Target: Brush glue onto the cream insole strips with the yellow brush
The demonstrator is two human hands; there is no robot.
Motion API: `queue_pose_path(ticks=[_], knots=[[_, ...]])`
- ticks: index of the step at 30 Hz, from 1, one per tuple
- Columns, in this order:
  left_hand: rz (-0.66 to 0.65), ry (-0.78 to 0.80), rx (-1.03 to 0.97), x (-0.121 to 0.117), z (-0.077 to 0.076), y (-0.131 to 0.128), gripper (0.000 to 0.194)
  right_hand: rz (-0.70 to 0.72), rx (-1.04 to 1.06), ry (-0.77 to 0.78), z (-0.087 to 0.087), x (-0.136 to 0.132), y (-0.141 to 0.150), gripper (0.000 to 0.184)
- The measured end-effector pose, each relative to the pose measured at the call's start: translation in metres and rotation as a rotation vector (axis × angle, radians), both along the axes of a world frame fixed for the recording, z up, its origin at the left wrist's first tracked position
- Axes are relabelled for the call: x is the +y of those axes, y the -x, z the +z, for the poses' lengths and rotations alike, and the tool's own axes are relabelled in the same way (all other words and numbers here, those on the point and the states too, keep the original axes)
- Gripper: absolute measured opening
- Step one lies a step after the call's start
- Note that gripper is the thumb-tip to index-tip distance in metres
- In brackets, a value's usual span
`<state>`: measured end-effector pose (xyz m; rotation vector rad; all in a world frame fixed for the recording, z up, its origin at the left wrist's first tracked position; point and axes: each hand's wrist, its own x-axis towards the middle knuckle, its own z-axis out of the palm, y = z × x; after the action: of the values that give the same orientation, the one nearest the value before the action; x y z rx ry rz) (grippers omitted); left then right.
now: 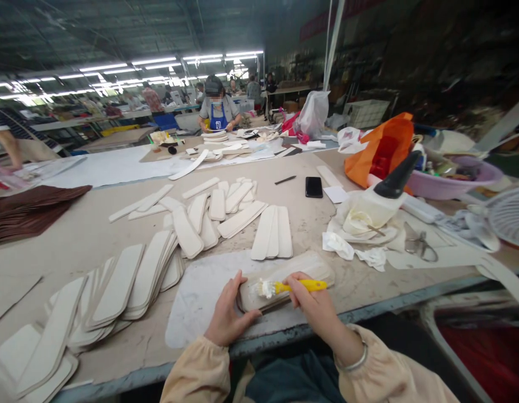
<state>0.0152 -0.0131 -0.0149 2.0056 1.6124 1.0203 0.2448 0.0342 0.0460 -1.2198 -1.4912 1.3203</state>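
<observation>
My right hand [316, 305] is closed around a yellow-handled brush [290, 287], its white bristles resting on a long cream strip [284, 274] that lies on a white mat [200, 296] at the table's near edge. My left hand [228, 313] presses flat on the strip's left end, fingers stretched out. Beyond the strip lie three strips side by side [272, 232].
Fanned rows of cream strips [116, 291] cover the left. A glue bottle with a black nozzle [383, 196], crumpled cloth, scissors [419, 243], a phone [313, 186], an orange bag [383, 148] and a purple basin [452, 179] sit right. Another person [219, 109] works far back.
</observation>
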Motion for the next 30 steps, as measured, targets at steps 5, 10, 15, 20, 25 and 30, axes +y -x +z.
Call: queue_pose_path(ticks=[5,10,15,20,25,30], knots=[[0.006,0.000,0.001,-0.001,-0.001,0.001,0.095,0.057,-0.102,-0.023,0.002,-0.001,0.002,0.026],[0.000,0.016,-0.008,-0.001,-0.003,0.001,0.094,-0.017,-0.036,0.006,0.004,0.006,-0.002,0.028],[-0.004,0.024,-0.037,-0.001,-0.003,0.000,0.094,0.116,0.009,0.011,-0.007,0.003,0.021,0.029],[0.000,0.031,-0.020,0.000,0.001,-0.001,0.093,-0.017,-0.073,-0.036,-0.006,0.011,0.012,0.029],[0.004,0.043,-0.023,-0.001,0.000,-0.001,0.093,0.074,-0.052,-0.031,0.000,0.000,0.015,0.030],[0.003,0.040,-0.022,-0.001,-0.002,-0.001,0.092,0.062,-0.076,-0.032,-0.001,0.000,0.021,0.026]])
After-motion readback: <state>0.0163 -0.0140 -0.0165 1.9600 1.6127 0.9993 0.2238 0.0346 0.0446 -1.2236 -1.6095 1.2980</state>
